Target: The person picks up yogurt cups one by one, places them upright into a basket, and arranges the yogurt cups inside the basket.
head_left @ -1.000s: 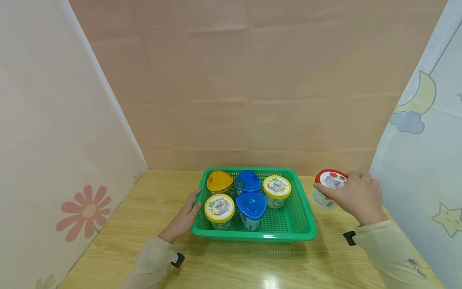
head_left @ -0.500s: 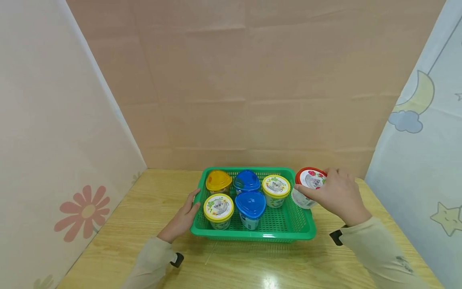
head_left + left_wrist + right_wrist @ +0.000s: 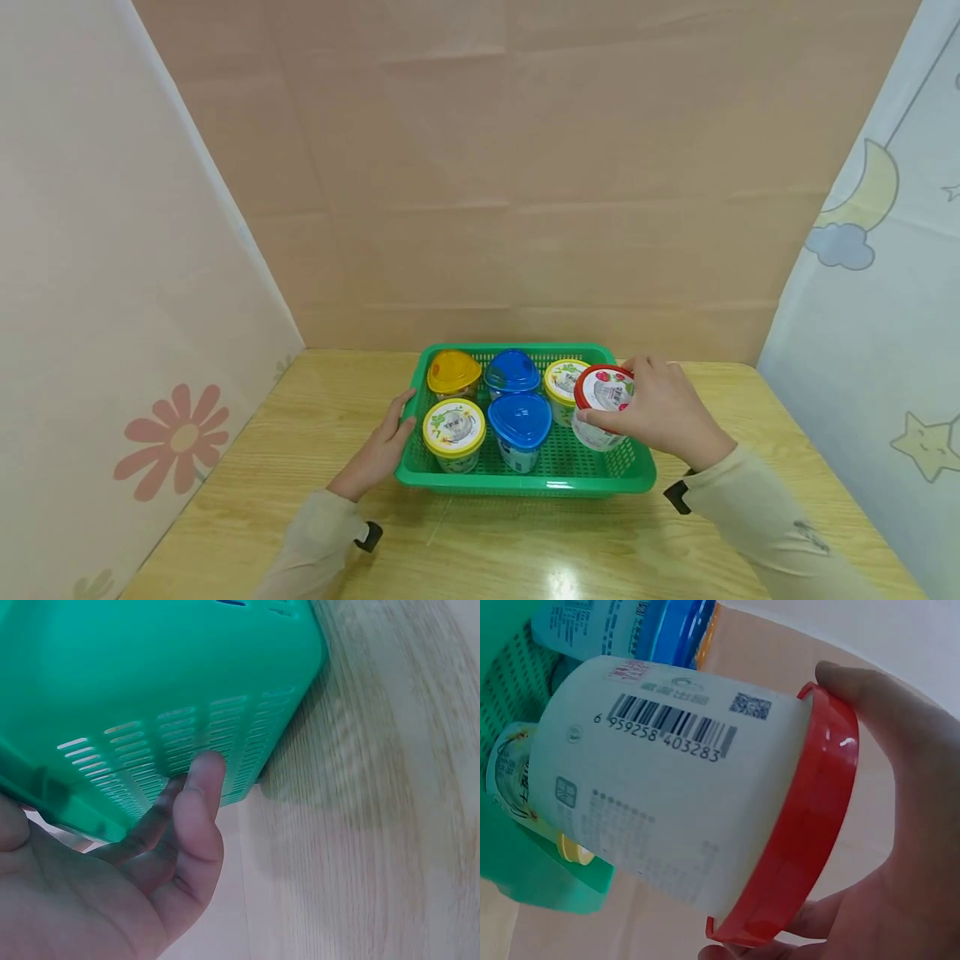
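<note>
My right hand (image 3: 663, 412) grips a white paper tub with a red lid (image 3: 606, 390) by its lid, over the right part of the green plastic basket (image 3: 525, 485). In the right wrist view the tub (image 3: 667, 795) is tilted, its barcode toward the camera, with thumb and fingers on opposite edges of the lid. At the basket's left side my left hand (image 3: 375, 454) holds the rim. The left wrist view shows its fingers (image 3: 199, 825) bent against the slotted outer wall. A yellow-lidded tub (image 3: 562, 375) in the basket is partly hidden behind the red-lidded one.
Also in the basket stand an orange-lidded tub (image 3: 453, 371), two blue-lidded tubs (image 3: 520, 419) and another yellow-lidded tub (image 3: 454, 427). The basket sits on a wooden table (image 3: 495, 550), before a tan backdrop (image 3: 495, 167) with pale patterned side walls.
My right hand has carried the red-lidded tub leftward, from beside the basket to over its right part. My left hand has stayed at the rim.
</note>
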A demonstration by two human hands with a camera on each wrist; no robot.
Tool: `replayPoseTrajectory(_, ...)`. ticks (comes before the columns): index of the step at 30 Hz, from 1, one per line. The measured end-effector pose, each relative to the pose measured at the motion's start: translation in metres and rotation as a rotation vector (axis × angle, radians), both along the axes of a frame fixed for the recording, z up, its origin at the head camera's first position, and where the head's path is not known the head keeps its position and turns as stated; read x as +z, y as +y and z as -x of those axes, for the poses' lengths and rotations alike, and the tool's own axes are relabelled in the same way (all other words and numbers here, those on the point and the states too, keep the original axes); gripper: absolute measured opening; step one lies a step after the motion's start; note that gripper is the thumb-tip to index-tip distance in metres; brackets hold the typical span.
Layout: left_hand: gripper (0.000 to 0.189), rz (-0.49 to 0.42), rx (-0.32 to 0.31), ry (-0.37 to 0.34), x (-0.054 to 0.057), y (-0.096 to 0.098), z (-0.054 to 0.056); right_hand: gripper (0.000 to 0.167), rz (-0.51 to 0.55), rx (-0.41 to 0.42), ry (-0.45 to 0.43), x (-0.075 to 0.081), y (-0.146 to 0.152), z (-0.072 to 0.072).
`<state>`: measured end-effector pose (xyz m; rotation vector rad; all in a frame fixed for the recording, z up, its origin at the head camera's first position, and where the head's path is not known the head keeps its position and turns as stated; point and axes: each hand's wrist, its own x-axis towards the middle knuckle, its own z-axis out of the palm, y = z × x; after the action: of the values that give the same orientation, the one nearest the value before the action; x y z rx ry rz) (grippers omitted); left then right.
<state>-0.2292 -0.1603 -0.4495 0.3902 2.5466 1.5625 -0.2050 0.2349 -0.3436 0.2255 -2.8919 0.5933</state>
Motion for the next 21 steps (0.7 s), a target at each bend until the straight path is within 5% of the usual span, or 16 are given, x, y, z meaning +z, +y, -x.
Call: replayPoseTrajectory(21,0.051,0.008,-0.011,-0.006,0.0,0.0,0.002,0.087,-0.223,0.141,-0.15,-0.017,-0.024,0.012)
